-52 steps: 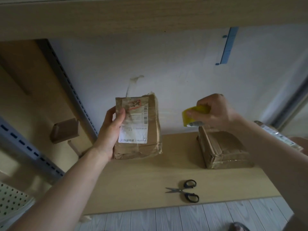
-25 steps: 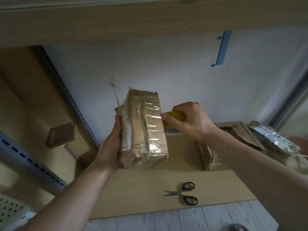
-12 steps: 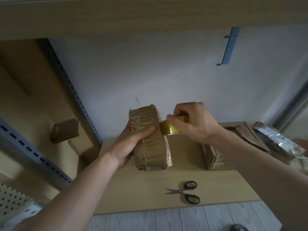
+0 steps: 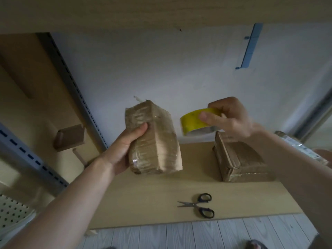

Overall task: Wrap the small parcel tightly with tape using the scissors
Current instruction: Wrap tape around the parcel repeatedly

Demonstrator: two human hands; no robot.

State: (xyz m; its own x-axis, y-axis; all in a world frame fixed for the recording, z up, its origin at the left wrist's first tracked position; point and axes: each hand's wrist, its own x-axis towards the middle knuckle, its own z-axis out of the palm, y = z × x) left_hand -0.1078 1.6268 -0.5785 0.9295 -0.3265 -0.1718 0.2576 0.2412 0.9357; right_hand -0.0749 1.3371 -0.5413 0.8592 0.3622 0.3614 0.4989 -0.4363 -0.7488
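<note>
My left hand [image 4: 124, 150] grips the small brown parcel [image 4: 154, 139] by its left side and holds it upright above the wooden shelf [image 4: 143, 198]. Clear tape shines on the parcel's faces, and a loose tape end sticks up at its top. To the right, my right hand [image 4: 228, 117] pinches the yellow tape roll [image 4: 194, 121], thumb on its outer face. Between roll and parcel there is a gap; I cannot tell whether a strip of clear tape spans it. The black-handled scissors [image 4: 199, 205] lie on the shelf near its front edge, blades pointing left.
A second brown parcel [image 4: 239, 159] lies on the shelf at the right, under my right hand. A silvery packet [image 4: 298, 150] sits at the far right. A slotted metal upright [image 4: 75, 90] runs along the left, with a small cardboard box [image 4: 69, 140] beside it. Another shelf board hangs overhead.
The roll was pressed against the parcel's right side half a second ago; my right hand has since pulled it away to the right. The left hand still holds the parcel upright.
</note>
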